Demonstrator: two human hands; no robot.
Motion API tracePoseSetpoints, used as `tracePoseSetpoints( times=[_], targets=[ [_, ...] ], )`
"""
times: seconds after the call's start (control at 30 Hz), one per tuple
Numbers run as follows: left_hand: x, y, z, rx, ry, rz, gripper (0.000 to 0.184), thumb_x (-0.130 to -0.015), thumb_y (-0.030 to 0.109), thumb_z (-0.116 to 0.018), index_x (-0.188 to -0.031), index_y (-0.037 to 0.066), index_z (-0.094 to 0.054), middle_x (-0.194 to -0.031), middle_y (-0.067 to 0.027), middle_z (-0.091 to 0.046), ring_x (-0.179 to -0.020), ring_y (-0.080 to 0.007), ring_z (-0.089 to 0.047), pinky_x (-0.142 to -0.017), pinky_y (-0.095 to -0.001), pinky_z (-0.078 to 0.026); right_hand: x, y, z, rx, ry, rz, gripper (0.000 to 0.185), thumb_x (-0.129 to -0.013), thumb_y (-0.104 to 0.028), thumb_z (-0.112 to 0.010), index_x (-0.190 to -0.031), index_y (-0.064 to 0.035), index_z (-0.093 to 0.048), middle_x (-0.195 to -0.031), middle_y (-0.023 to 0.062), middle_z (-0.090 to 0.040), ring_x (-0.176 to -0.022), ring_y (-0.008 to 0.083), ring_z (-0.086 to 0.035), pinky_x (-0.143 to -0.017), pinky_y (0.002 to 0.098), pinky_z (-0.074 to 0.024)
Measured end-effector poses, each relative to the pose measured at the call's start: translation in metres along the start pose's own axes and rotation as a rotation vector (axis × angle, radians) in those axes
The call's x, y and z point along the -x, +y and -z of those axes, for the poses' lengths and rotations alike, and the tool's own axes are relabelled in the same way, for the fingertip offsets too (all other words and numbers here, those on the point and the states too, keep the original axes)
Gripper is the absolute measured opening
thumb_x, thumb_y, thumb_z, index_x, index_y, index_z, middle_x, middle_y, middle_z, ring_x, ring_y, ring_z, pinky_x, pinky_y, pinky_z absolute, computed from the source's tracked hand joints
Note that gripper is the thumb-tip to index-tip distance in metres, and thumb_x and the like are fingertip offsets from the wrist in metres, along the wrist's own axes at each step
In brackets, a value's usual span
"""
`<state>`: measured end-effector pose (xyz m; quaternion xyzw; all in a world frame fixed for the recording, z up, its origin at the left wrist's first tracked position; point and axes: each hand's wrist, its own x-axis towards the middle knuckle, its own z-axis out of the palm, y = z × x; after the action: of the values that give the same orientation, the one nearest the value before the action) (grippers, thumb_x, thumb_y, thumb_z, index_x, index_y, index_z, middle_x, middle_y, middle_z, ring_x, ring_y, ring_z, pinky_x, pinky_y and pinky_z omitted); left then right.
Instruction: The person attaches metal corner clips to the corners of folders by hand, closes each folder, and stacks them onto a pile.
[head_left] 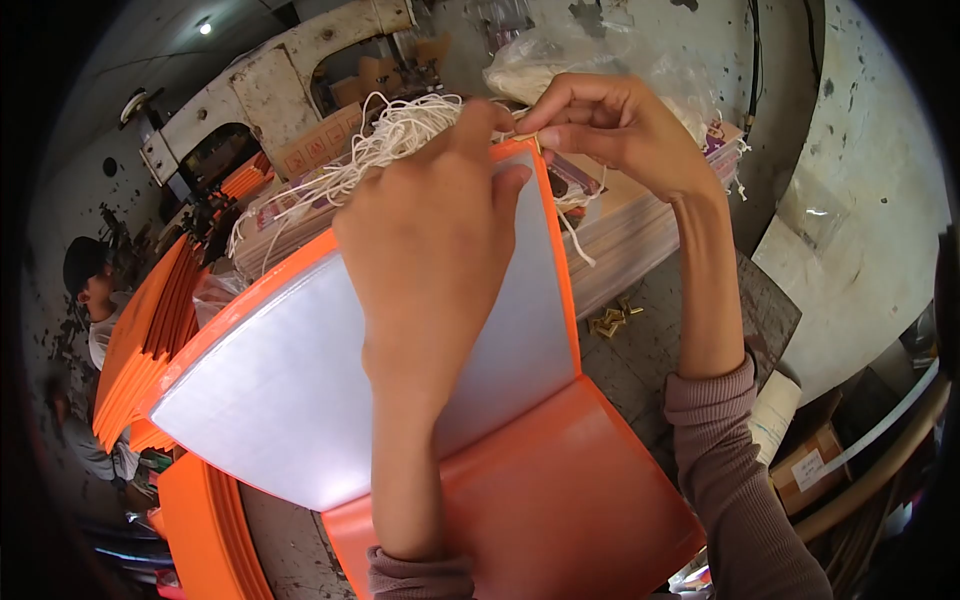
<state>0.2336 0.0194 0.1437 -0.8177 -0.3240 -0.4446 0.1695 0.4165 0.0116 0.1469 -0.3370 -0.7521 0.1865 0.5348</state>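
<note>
An orange folder [600,470] lies opened, its upper cover raised with a clear plastic pocket [270,390] on the inner side. My left hand [430,240] is closed on the top edge of that cover, near the corner, with the thumb over the plastic. At the same corner my right hand [620,130] pinches a small gold-coloured metal piece [527,137] with thumb and index finger. The piece touches the corner; my fingers partly hide it. Just behind my hands lies a heap of white cord [400,135].
Loose gold-coloured metal pieces [612,318] lie on the worn table [640,370]. Behind is a plastic-wrapped stack [630,245]. Orange folders [150,330] are piled at left, more [205,520] below. An old machine [270,85] stands at the back; a person [90,290] is at far left.
</note>
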Motion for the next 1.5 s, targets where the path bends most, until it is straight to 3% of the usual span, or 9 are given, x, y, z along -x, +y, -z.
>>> tracePoseSetpoints(
  times=[0.03,0.27,0.43,0.57,0.67,0.83,1.5],
  targets=[
    [-0.0003,-0.0008,0.0007,0.042,-0.021,0.030,0.022,-0.077,0.027,-0.063,-0.096,0.017,-0.058,-0.069,-0.0097,-0.062,-0.062,-0.0272,-0.060,-0.055,-0.0362,-0.045,-0.0001,0.0021,0.0010,0.009,-0.008,0.018,0.010,-0.080,0.003,-0.055,-0.087,0.0002,-0.061,-0.081,0.0038,-0.063,-0.071,0.0059,-0.057,-0.065,0.0201,-0.0447],
    [-0.0028,-0.0006,0.0023,0.021,-0.029,0.005,0.023,-0.076,0.029,-0.065,-0.093,0.017,-0.057,-0.055,-0.0074,-0.055,-0.053,-0.0249,-0.056,-0.052,-0.0344,-0.040,0.0010,0.0059,0.0061,-0.002,-0.038,0.036,0.010,-0.079,0.004,-0.055,-0.085,0.0010,-0.061,-0.080,0.0038,-0.062,-0.067,0.0061,-0.056,-0.061,0.0198,-0.0447],
    [-0.0030,-0.0017,0.0016,0.050,-0.029,0.028,0.021,-0.075,0.030,-0.065,-0.091,0.017,-0.058,-0.047,-0.0063,-0.047,-0.046,-0.0240,-0.049,-0.051,-0.0332,-0.037,0.0034,0.0044,0.0078,-0.024,-0.026,-0.144,0.017,-0.078,-0.003,-0.059,-0.094,-0.0001,-0.063,-0.080,0.0058,-0.064,-0.070,0.0092,-0.057,-0.064,0.0214,-0.0452],
    [-0.0030,-0.0055,-0.0005,0.027,-0.021,0.011,0.022,-0.075,0.030,-0.065,-0.091,0.017,-0.059,-0.047,-0.0062,-0.046,-0.046,-0.0242,-0.049,-0.050,-0.0338,-0.037,0.0012,0.0060,0.0068,-0.036,-0.037,-0.033,0.020,-0.078,-0.003,-0.059,-0.097,-0.0015,-0.063,-0.083,0.0066,-0.064,-0.074,0.0104,-0.059,-0.068,0.0215,-0.0462],
    [-0.0014,-0.0086,-0.0028,0.023,0.032,-0.055,0.022,-0.075,0.030,-0.065,-0.092,0.017,-0.059,-0.051,-0.0054,-0.052,-0.049,-0.0244,-0.053,-0.051,-0.0337,-0.039,0.0026,0.0035,0.0047,-0.021,0.004,-0.042,0.017,-0.079,0.001,-0.057,-0.095,0.0006,-0.062,-0.086,0.0070,-0.065,-0.070,0.0070,-0.057,-0.066,0.0202,-0.0445],
    [-0.0014,-0.0092,-0.0022,-0.004,0.000,-0.060,0.023,-0.076,0.031,-0.064,-0.095,0.018,-0.060,-0.065,-0.0038,-0.062,-0.057,-0.0247,-0.059,-0.053,-0.0316,-0.043,0.0028,0.0056,0.0099,0.005,-0.055,-0.030,0.019,-0.077,0.001,-0.059,-0.096,-0.0001,-0.062,-0.084,0.0056,-0.065,-0.076,0.0079,-0.060,-0.068,0.0204,-0.0450],
    [-0.0021,-0.0067,-0.0001,0.035,-0.017,-0.053,0.023,-0.075,0.025,-0.066,-0.087,0.009,-0.055,-0.077,0.0000,-0.064,-0.064,-0.0248,-0.061,-0.058,-0.0340,-0.044,0.0017,0.0056,0.0054,-0.046,0.014,0.004,0.012,-0.075,0.001,-0.062,-0.087,-0.0021,-0.064,-0.078,0.0037,-0.065,-0.070,0.0065,-0.060,-0.064,0.0181,-0.0457]
  ],
)
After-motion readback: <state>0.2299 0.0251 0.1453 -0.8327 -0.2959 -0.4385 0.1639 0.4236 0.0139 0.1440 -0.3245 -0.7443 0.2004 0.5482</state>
